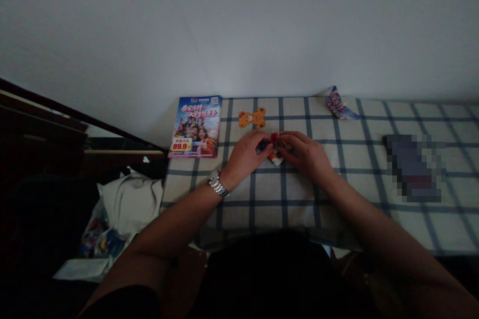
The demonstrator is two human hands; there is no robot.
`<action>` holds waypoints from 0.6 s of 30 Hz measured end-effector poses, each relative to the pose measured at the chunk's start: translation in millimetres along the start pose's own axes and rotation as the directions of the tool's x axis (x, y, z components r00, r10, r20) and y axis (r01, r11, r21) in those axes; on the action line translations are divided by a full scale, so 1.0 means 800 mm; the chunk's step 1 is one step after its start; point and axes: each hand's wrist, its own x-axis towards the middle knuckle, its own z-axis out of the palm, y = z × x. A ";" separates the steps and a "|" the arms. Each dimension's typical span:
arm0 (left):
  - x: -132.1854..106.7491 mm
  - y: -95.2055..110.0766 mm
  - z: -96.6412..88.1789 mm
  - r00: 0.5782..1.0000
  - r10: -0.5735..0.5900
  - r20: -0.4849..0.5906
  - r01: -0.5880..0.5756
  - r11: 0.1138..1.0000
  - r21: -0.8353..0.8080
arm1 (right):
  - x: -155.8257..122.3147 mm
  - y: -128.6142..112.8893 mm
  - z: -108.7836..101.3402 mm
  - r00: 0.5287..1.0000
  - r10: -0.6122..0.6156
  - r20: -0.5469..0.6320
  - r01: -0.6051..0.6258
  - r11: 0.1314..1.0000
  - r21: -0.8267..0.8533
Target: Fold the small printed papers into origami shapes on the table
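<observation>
Over the checked tablecloth, my left hand [247, 153] and my right hand [307, 155] meet at a small folded piece of printed paper [276, 159]. It shows red, white and orange patches, and the fingers cover much of it. Both hands are closed, pinching the paper from opposite sides. A silver watch sits on my left wrist. Just beyond my left hand is an orange teddy bear picture [251, 118], flat on the cloth. A stack of printed flyers [196, 127] lies to the left of my hands.
The checked cloth [295, 204] covers the table, which meets a pale wall at the back. A bent printed paper strip [339, 104] rests near the wall. A pixelated dark object [413, 169] lies at right. White bags [130, 202] stand below at left.
</observation>
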 end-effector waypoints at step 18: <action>0.000 0.001 0.001 1.000 0.001 -0.010 -0.001 1.000 -0.004 | -0.001 -0.003 -0.001 0.998 -0.044 0.040 0.048 0.994 -0.099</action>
